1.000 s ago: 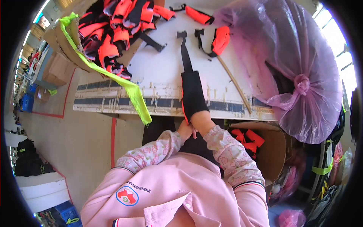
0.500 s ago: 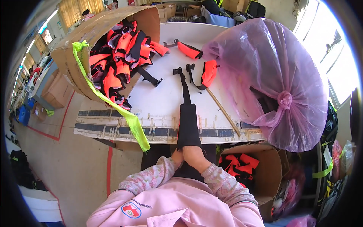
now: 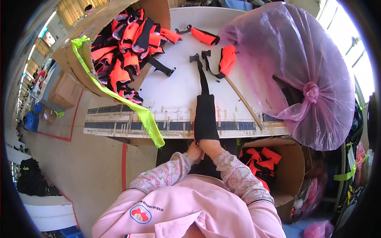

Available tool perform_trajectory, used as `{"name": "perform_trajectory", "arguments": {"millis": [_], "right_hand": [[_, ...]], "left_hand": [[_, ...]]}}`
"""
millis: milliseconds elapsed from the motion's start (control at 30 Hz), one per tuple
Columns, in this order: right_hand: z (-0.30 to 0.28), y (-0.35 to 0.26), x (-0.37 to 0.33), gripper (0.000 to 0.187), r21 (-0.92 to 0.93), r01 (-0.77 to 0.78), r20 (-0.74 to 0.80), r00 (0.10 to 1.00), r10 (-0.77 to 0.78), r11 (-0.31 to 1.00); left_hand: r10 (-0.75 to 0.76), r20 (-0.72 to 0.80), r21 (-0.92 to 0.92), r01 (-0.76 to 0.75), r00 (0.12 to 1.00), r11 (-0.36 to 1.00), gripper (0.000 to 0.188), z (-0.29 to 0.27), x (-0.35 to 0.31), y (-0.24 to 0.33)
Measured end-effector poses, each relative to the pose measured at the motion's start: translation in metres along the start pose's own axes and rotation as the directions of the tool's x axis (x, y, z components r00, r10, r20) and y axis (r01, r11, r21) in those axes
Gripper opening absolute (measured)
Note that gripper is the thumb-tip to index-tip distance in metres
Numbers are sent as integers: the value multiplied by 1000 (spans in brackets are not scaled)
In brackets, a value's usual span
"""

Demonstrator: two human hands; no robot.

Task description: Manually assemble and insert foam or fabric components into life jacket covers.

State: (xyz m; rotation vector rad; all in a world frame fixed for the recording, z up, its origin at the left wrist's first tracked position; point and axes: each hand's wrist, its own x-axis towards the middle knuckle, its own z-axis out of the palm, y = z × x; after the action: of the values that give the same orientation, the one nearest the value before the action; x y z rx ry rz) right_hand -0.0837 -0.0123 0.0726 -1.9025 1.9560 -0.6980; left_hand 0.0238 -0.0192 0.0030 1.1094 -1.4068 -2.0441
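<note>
A long black fabric sleeve (image 3: pixel 206 115), with an orange edge along its left side, lies over the table's front edge. Its narrow black strap (image 3: pixel 203 81) runs away from me to a buckle. At the sleeve's near end, my left hand (image 3: pixel 194 152) is closed on the left corner. My right hand (image 3: pixel 211 148) is closed at the same end, its back upward and its fingers mostly hidden beneath. Both hands touch each other. Beyond the sleeve lie an orange-and-black piece (image 3: pixel 227 60) with a strap and buckle, and another orange piece (image 3: pixel 204 36).
A tipped cardboard box (image 3: pixel 75 73) full of orange-and-black pieces stands at the left, a yellow-green strip (image 3: pixel 149 123) hanging from it. A thin wooden stick (image 3: pixel 244 102) lies near a big knotted purple bag (image 3: pixel 325 63). Below the table sits another open box (image 3: pixel 291 170) with orange pieces.
The view has shifted, so the table and its contents sit higher and slightly to the right. Both hands stay at the sleeve's near end; their grip looks much the same.
</note>
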Motion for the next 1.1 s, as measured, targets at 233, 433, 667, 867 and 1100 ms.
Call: {"name": "perform_trajectory", "arguments": {"millis": [233,433,667,867,1100], "right_hand": [[-21,-18,-30,21,-143,82,334,942,-30,986],[-78,-34,-37,50,-143,248,-226,934,-275,958],[-26,16,-32,63,-130,322,8,946,-324,938],[-24,30,-36,61,-99,379,-20,924,-383,920],[-24,20,-44,55,-176,383,34,923,-384,907]], "left_hand": [[145,-247,-221,-202,958,954,16,23,-12,-2],[-114,-138,-397,50,984,916,24,6,-10,9],[-178,-313,-453,18,933,892,28,21,-5,6],[-217,-19,-424,189,976,886,19,0,-18,28],[-421,329,-383,527,845,759,46,-31,-21,74]]}}
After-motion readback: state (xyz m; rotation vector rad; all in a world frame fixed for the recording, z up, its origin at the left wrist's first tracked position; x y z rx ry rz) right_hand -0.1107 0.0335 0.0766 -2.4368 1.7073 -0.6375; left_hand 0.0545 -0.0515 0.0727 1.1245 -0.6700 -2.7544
